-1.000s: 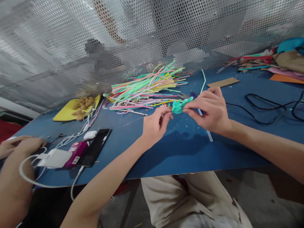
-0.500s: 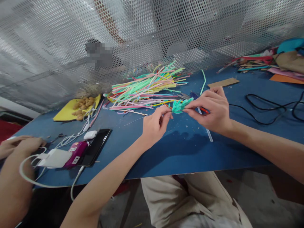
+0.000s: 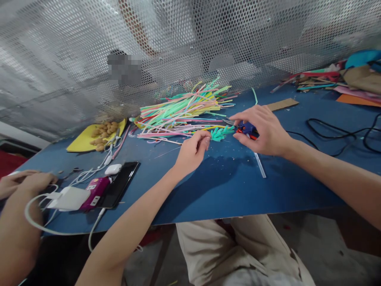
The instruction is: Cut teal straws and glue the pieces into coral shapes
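Observation:
My left hand (image 3: 193,149) pinches the lower end of a teal pipe-cleaner piece (image 3: 219,134), bent into a leaf-like spray of short loops, held above the table. My right hand (image 3: 262,131) is apart from it, thumb and fingers spread around a blue and red tool (image 3: 247,128) lying on the table. The palm and fingers partly cover that tool, so its exact kind and any contact are unclear. A pointed metal blade (image 3: 228,121) shows just left of the right fingertips. A clear stick (image 3: 260,165) pokes out below the right hand.
Behind the hands lies a heap of coloured pipe cleaners (image 3: 184,107) against a perforated metal screen (image 3: 178,43). To the left are a phone (image 3: 120,184), a purple power block (image 3: 95,192), cables and a co-worker's hands (image 3: 29,180). A cardboard strip (image 3: 282,104) and black cord (image 3: 327,121) lie right.
My right hand has let go of the teal piece and moved right to the blue and red tool, its fingers opening. The left hand keeps the piece, shifted slightly left.

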`<control>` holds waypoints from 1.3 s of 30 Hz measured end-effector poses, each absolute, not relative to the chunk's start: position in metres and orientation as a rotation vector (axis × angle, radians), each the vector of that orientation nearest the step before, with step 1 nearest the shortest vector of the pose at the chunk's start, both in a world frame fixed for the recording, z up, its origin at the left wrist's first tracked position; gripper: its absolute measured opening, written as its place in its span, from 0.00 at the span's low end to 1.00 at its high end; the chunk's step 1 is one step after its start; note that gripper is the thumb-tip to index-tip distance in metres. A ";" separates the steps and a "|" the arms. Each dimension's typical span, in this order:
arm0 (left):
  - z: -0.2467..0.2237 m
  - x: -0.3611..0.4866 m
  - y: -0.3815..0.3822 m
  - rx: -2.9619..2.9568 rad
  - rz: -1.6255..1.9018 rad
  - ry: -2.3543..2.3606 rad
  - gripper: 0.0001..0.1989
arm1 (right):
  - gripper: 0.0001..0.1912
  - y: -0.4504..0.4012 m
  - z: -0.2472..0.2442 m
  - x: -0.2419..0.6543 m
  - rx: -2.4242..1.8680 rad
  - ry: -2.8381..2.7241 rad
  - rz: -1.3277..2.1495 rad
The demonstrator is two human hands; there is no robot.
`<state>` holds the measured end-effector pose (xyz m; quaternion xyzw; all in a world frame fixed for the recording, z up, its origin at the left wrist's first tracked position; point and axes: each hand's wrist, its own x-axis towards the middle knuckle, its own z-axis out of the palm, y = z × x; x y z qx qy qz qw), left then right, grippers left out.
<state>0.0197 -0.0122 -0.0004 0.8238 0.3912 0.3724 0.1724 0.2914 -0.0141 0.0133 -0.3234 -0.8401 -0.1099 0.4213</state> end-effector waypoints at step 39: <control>-0.010 0.017 -0.004 2.911 1.259 0.983 0.10 | 0.34 -0.015 -0.003 0.279 -0.745 -2.154 -0.172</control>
